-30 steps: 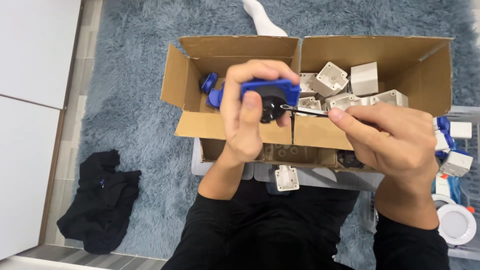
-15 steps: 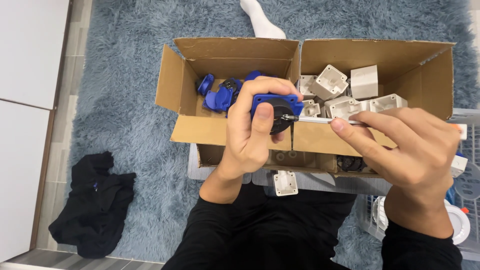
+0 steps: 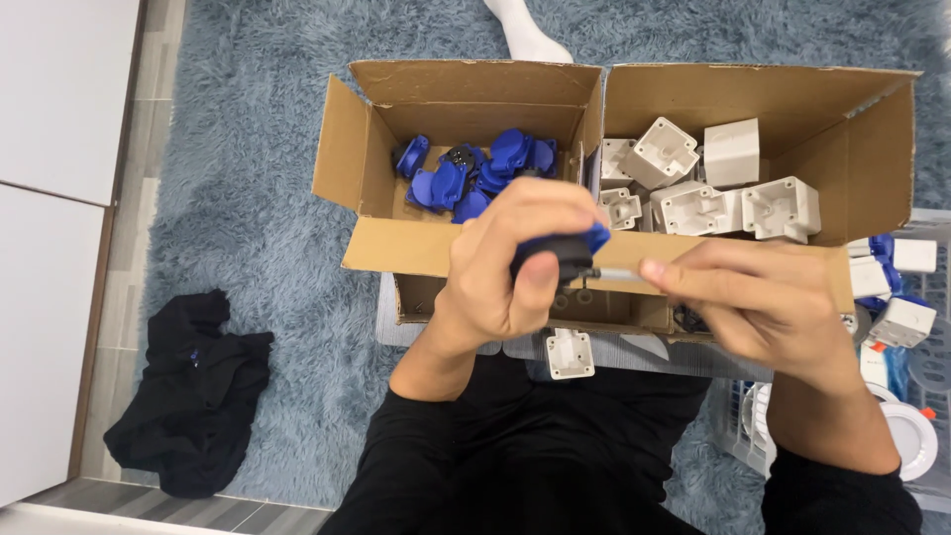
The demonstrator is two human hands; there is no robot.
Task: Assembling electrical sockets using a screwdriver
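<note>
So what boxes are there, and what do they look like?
Left cardboard box: brown, open, on the blue rug, holding blue plastic parts.
Right cardboard box: brown, open, beside it, holding white plastic housings.
No labels, signs or screens show.

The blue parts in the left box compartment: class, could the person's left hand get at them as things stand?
Probably not straight away. The blue parts lie uncovered in the open cardboard box, just beyond the left hand, but that hand is wrapped around a blue and black part.
</note>
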